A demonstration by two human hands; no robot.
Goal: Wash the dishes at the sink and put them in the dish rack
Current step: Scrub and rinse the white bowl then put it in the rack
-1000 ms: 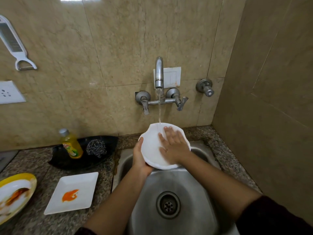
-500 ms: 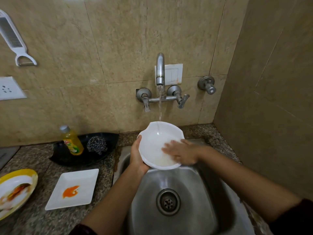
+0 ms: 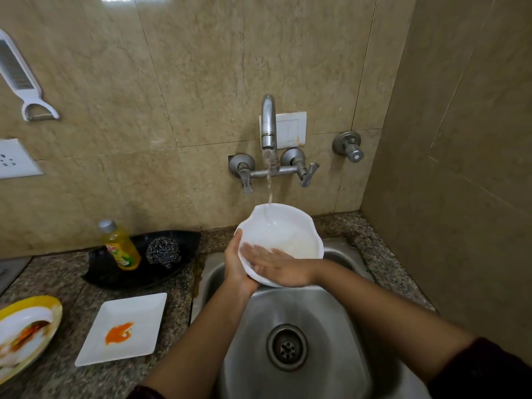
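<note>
A white bowl (image 3: 283,228) is tilted towards me over the steel sink (image 3: 290,318), under water running from the tap (image 3: 268,125). My left hand (image 3: 237,269) grips the bowl's left rim, thumb on the inside edge. My right hand (image 3: 276,264) lies flat with straight fingers across the bowl's inner lower part, pointing left. On the counter to the left sit a white square plate (image 3: 138,312) with an orange smear and a yellow-rimmed plate (image 3: 43,309) with food remains. No dish rack is in view.
A yellow dish-soap bottle (image 3: 119,246) and a steel scrubber (image 3: 163,251) sit in a black tray (image 3: 184,240) left of the sink. A grater (image 3: 17,73) and a socket (image 3: 15,159) are on the tiled wall. A side wall stands close on the right.
The bowl turned from back-facing to open side towards me. My right hand slid from the bowl's back to its inside and swept left across it. Water keeps running.
</note>
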